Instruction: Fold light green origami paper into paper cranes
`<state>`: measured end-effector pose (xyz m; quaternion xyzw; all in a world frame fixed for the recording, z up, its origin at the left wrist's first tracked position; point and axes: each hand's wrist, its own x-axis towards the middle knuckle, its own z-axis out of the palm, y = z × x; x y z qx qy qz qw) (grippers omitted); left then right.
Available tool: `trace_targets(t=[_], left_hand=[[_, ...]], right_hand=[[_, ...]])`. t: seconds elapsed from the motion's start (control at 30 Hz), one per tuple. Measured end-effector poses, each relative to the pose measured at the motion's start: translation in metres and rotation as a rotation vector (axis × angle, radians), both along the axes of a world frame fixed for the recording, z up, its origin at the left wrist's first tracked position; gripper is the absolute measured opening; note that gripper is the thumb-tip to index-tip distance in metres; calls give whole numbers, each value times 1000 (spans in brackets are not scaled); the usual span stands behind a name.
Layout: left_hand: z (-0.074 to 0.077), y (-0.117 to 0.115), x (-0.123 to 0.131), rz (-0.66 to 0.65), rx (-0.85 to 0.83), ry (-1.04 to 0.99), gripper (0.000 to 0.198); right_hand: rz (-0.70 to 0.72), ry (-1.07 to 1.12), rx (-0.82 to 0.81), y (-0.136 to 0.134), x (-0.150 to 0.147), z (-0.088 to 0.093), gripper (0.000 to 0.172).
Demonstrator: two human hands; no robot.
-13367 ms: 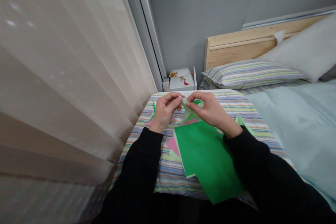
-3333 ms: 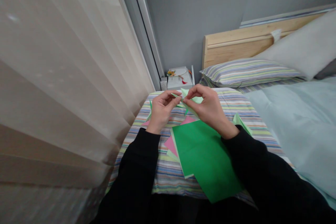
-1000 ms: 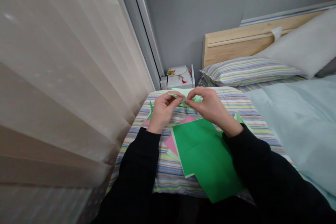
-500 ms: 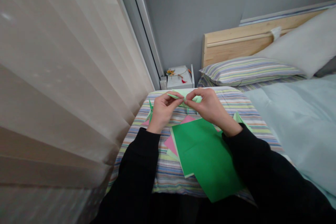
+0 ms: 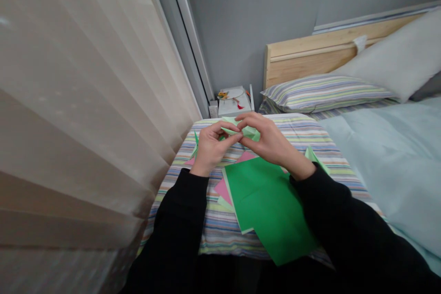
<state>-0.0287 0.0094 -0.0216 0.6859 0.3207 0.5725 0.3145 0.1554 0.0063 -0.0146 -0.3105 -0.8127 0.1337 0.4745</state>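
Note:
Light green folded paper (image 5: 230, 131) is pinched between the thumb and fingers of my left hand (image 5: 212, 146). My right hand (image 5: 267, 140) meets it at the paper's right end, thumb and fingers curved round with their tips near the left fingertips. More light green paper (image 5: 253, 134) shows behind and between the hands. Nearer to me, large dark green sheets (image 5: 268, 202) lie over pink paper (image 5: 223, 189) on the striped cloth (image 5: 217, 234). A green folded piece (image 5: 195, 144) stands left of my left hand, and a pale green one (image 5: 314, 157) is beside my right wrist.
A pale curtain (image 5: 103, 78) hangs along the left. Behind the striped surface is a small white stand (image 5: 231, 111) with a red tassel (image 5: 240, 106). To the right, a bed holds a striped pillow (image 5: 330, 93) and a light blue cover (image 5: 386, 147).
My right fingers have spread a little and lifted, their tips now arched over the paper beside my left fingertips. The view has shifted slightly.

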Motion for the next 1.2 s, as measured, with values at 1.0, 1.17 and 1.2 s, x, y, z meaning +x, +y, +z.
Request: trace_targets(t=[1.0, 1.17, 1.2], left_hand=[[-3, 8, -3, 92, -74, -152, 22], [-4, 7, -4, 101, -24, -68, 24], [-4, 7, -3, 105, -25, -61, 25]], right_hand=[[-14, -2, -116, -2, 0, 2, 15], [7, 44, -72, 1, -1, 0, 12], [20, 46, -60, 2, -1, 0, 12]])
